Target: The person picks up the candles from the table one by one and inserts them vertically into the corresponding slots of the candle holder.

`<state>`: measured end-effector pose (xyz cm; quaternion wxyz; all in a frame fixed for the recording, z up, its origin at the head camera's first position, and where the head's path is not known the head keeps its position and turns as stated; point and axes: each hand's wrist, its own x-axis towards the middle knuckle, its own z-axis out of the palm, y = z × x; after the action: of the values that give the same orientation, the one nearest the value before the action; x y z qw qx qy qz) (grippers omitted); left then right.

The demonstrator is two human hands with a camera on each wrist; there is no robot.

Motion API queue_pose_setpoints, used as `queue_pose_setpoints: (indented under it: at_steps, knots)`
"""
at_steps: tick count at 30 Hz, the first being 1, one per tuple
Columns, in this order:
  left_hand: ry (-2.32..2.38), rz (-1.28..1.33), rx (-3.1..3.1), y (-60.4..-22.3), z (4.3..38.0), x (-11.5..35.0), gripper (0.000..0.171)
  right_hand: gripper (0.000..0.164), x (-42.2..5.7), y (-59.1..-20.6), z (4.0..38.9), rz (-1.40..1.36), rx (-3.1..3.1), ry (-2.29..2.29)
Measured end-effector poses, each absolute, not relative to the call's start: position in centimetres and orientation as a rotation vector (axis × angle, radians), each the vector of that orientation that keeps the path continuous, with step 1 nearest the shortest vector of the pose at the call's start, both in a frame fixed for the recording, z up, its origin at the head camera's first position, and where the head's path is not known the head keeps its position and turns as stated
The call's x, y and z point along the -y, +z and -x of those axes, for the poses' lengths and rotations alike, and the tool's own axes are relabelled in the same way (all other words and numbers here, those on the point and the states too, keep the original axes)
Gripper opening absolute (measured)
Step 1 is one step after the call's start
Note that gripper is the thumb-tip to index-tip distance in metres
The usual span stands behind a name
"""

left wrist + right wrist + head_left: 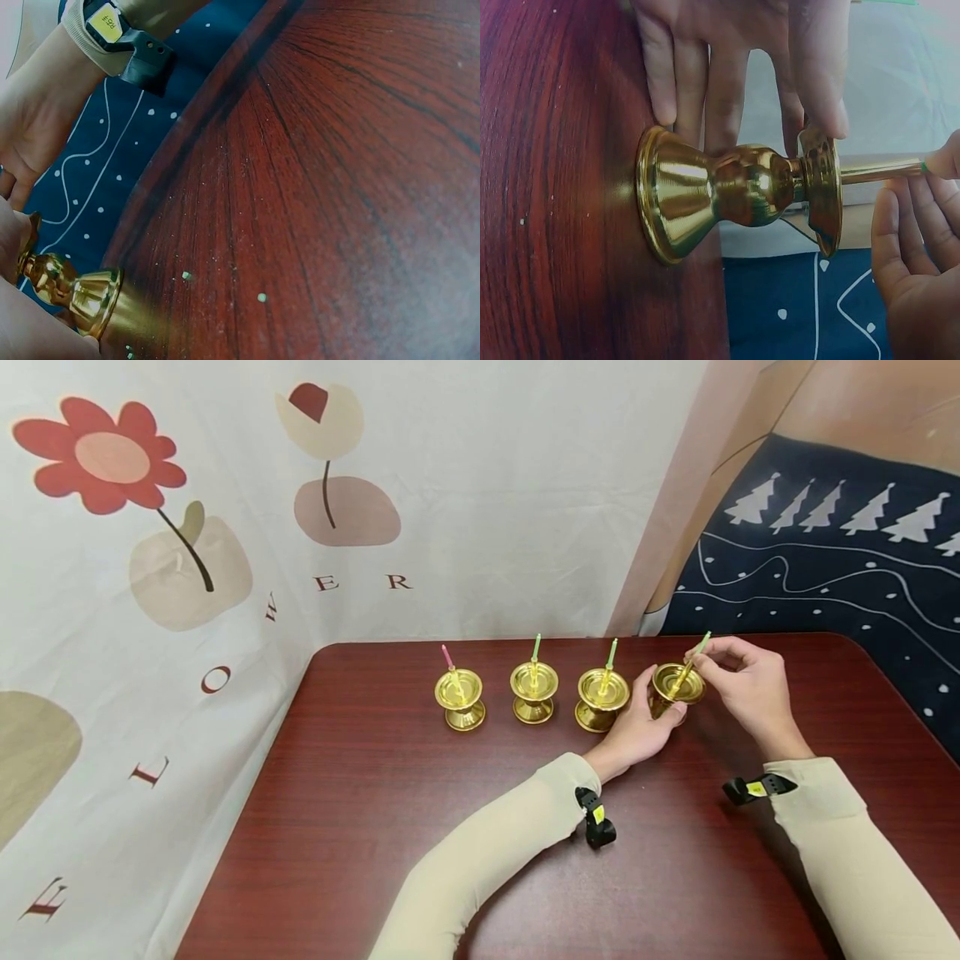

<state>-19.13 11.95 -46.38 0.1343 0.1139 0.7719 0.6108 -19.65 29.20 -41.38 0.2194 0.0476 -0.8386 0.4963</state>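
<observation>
At the right end of a row, my left hand [637, 727] grips a shiny gold candle holder [679, 191]. In the right wrist view its fingers lie along the holder's far side, and its thumb is at the dish rim. My right hand [750, 685] pinches a thin green candle [702, 643] by its upper part. The candle leans to the right, with its lower end in the gold tube [881, 172] that rises from the dish. In the right wrist view most of the candle is hidden by the fingers.
To the left stand three more gold holders, one with a pink candle [447, 657], two with green candles [536, 647] [612, 653]. Small green crumbs [262, 298] lie on the dark red table [360, 827]. A printed cloth [480, 527] hangs behind it.
</observation>
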Motion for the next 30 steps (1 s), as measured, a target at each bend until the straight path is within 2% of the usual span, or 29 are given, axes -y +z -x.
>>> queue_pose_setpoints:
  at_steps: [12,20,25,30]
  knots:
    - [1.688,-0.385,-2.185,-46.3,19.1,-11.3,0.08,0.019,-29.2,-41.8,19.5,-0.116,2.339,1.354]
    - [1.543,-0.402,-2.201,-46.1,18.3,-10.3,0.076,0.018,-29.8,-42.0,19.2,-0.112,2.329,1.385]
    - [1.537,-0.427,-2.101,-45.1,16.7,-7.7,0.073,0.025,-30.6,-42.1,18.7,-0.119,2.427,1.401]
    - [1.471,-0.505,-1.988,-44.6,14.6,-3.0,0.072,0.028,-31.8,-42.3,17.9,-0.09,2.534,1.398]
